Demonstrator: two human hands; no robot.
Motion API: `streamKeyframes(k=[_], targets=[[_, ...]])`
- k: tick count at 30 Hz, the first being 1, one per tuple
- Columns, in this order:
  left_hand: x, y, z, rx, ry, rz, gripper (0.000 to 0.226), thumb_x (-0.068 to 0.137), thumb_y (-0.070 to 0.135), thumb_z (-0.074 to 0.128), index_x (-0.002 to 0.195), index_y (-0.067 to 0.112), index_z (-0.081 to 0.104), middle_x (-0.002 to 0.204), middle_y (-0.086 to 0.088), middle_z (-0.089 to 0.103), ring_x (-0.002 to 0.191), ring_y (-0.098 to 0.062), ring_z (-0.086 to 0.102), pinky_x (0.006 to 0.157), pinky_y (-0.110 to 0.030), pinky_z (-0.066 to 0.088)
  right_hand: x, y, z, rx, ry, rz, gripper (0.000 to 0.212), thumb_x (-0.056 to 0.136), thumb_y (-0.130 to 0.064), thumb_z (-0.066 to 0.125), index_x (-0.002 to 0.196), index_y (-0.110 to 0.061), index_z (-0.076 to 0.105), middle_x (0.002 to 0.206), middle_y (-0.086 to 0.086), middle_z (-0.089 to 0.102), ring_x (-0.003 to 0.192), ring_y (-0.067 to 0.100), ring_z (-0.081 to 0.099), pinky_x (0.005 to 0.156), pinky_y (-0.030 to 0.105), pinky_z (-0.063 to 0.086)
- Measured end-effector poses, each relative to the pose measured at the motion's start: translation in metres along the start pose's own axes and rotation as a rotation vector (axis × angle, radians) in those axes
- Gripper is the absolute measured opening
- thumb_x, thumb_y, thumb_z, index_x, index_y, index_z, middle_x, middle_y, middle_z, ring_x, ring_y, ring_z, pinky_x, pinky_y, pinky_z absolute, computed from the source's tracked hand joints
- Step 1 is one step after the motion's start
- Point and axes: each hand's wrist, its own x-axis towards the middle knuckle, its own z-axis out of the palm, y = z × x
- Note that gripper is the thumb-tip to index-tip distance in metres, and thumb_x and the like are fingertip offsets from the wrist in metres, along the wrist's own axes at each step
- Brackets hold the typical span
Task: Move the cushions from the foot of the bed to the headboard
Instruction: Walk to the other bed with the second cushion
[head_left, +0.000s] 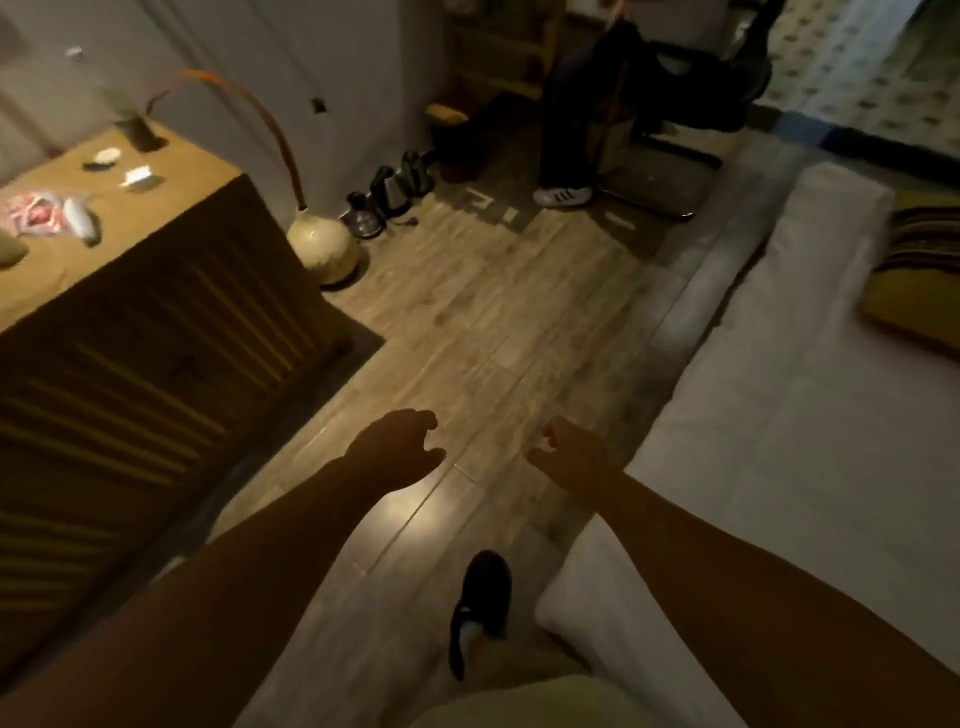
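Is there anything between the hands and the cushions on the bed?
Nothing visible blocks them. Both hands, left and right, hang empty over the wooden floor. The cushions lie on the bed near the right edge of the view, and only bare white bedding lies between the right hand and them.

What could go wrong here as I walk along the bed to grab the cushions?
Both hands, left and right, are empty, and the striped cushion lies far ahead on the bed. The room is dim: you might clip the round floor vase, the kettles, or the other person's sneaker.
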Motion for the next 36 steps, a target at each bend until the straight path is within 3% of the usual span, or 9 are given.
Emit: streamKeyframes(k=[9,13,16,22,26,29,33,36], targets=[[0.184,0.086,-0.076,0.178,-0.076,0.324,0.053,0.092,0.046,0.059,0.138,0.020,0.050,0.131,-0.005,0.062,0.121,-0.023,0.057,0.098,-0.035,0.048,0.088,0.003,-0.106,0.229,0.148,0.209,0.062,0.091,-0.049,0.061,0.140,-0.014,0.046,0.138,0.011,0.054,0.124,0.028,0.053,0.099,0.037,0.043],[0.254,0.147,-0.100,0.183,-0.103,0.484,0.055,0.091,0.045,0.061,0.138,0.020,0.050,0.130,-0.004,0.062,0.117,-0.022,0.059,0.096,-0.036,0.049,0.108,0.027,-0.155,0.333,0.273,0.312,0.060,0.091,-0.046,0.061,0.141,-0.015,0.047,0.138,0.010,0.056,0.115,0.023,0.056,0.092,0.033,0.044],[0.307,0.186,-0.115,0.199,-0.117,0.580,0.053,0.091,0.044,0.061,0.137,0.020,0.050,0.129,-0.003,0.062,0.115,-0.021,0.059,0.095,-0.035,0.048,0.126,0.040,-0.190,0.372,0.355,0.375,0.054,0.090,-0.045,0.060,0.135,-0.016,0.050,0.131,0.009,0.059,0.115,0.027,0.058,0.095,0.039,0.048],[0.422,0.250,-0.153,0.191,-0.132,0.711,0.052,0.090,0.041,0.062,0.136,0.020,0.053,0.133,-0.004,0.061,0.121,-0.022,0.057,0.097,-0.035,0.047,0.195,0.044,-0.276,0.385,0.493,0.446,0.043,0.094,-0.039,0.060,0.125,-0.011,0.053,0.120,0.009,0.061,0.108,0.026,0.060,0.088,0.037,0.049],[0.498,0.303,-0.190,0.201,-0.162,0.798,0.054,0.091,0.041,0.061,0.139,0.018,0.051,0.138,-0.006,0.058,0.126,-0.024,0.055,0.101,-0.037,0.046,0.250,0.040,-0.339,0.436,0.525,0.513,0.045,0.098,-0.033,0.058,0.135,-0.008,0.050,0.135,0.011,0.056,0.119,0.026,0.056,0.095,0.032,0.046],[0.545,0.343,-0.215,0.218,-0.166,0.837,0.054,0.092,0.040,0.060,0.140,0.018,0.050,0.137,-0.006,0.059,0.125,-0.024,0.055,0.100,-0.037,0.047,0.283,0.042,-0.379,0.487,0.561,0.568,0.047,0.096,-0.035,0.058,0.136,-0.012,0.048,0.138,0.009,0.054,0.120,0.025,0.054,0.101,0.037,0.047],[0.603,0.393,-0.239,0.248,-0.153,0.875,0.052,0.093,0.039,0.060,0.140,0.018,0.050,0.137,-0.007,0.058,0.127,-0.025,0.054,0.102,-0.039,0.047,0.324,0.061,-0.427,0.448,0.622,0.563,0.042,0.096,-0.039,0.058,0.129,-0.014,0.052,0.129,0.007,0.059,0.102,0.015,0.052,0.086,0.029,0.043],[0.648,0.433,-0.251,0.279,-0.181,0.905,0.052,0.093,0.038,0.060,0.139,0.016,0.051,0.135,-0.008,0.059,0.125,-0.026,0.056,0.101,-0.039,0.049,0.356,0.087,-0.463,0.442,0.656,0.605,0.047,0.094,-0.044,0.058,0.130,-0.015,0.052,0.129,0.006,0.059,0.104,0.017,0.054,0.087,0.029,0.041]])
